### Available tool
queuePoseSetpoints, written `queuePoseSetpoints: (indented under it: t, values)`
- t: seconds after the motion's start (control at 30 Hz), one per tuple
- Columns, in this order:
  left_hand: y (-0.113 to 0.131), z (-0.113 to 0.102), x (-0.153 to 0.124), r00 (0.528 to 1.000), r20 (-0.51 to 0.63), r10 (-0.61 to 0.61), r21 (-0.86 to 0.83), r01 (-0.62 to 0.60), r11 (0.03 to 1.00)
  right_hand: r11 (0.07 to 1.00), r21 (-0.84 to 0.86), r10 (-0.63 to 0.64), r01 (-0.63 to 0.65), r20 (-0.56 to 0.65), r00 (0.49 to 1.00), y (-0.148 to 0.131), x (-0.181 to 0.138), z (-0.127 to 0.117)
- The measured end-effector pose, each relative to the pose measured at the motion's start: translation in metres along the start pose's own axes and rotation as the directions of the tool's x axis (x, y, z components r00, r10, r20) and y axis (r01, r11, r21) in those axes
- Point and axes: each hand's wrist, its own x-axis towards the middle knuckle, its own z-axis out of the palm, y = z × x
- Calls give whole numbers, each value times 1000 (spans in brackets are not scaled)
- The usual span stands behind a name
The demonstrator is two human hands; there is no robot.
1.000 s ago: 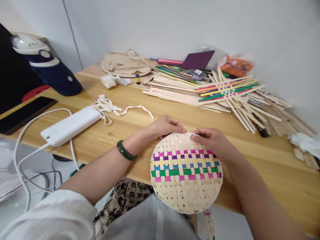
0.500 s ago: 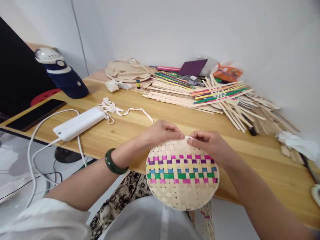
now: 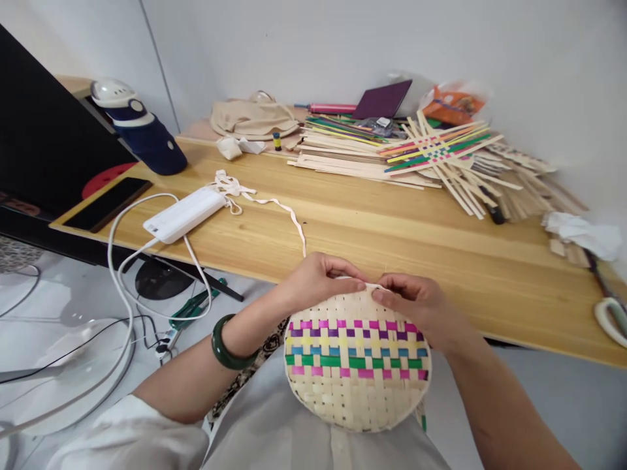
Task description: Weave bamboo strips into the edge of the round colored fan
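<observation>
A round woven bamboo fan (image 3: 357, 398) with pink, purple, yellow, blue and green bands stands tilted up before my chest. My left hand (image 3: 326, 281) pinches its top edge between thumb and fingers. Just to the right, my right hand (image 3: 411, 300) grips the same edge, the two thumbs a short gap apart. White trim runs round the rim. A pale fabric ribbon (image 3: 291, 212) trails over the table to my left hand, where its end is hidden behind the fingers. Whether the fan has a handle below cannot be seen.
A white power bank-like box (image 3: 183, 215) with cables lies left on the wooden table (image 3: 343, 228), near a phone (image 3: 108, 203) and a blue bottle (image 3: 154, 143). Bamboo strips (image 3: 337, 156) and a partly woven piece (image 3: 438, 153) lie at the back. Scissors (image 3: 610, 313) rest far right.
My view has tilted and shifted, so the table sits higher in the picture. Both hands keep hold of the fan's top edge, with little change in their grip.
</observation>
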Motion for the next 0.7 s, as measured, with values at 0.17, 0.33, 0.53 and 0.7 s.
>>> queuePoseSetpoints:
  t: [0.17, 0.33, 0.53, 0.7]
  values:
    - [7, -6, -4, 1000, 13, -25, -34, 26, 999, 999, -23, -29, 29, -2, 1000, -8, 0, 3]
    - [12, -12, -10, 998, 31, -48, -132, 52, 990, 997, -49, -62, 62, -3, 998, -18, 0, 10]
    - [11, -12, -9, 999, -29, -16, -145, 12, 989, 989, -115, -97, 95, -9, 995, -22, 2, 12]
    - [7, -10, -6, 999, -51, -4, -121, -2, 993, 986, -149, -81, 78, -16, 997, -21, 2, 11]
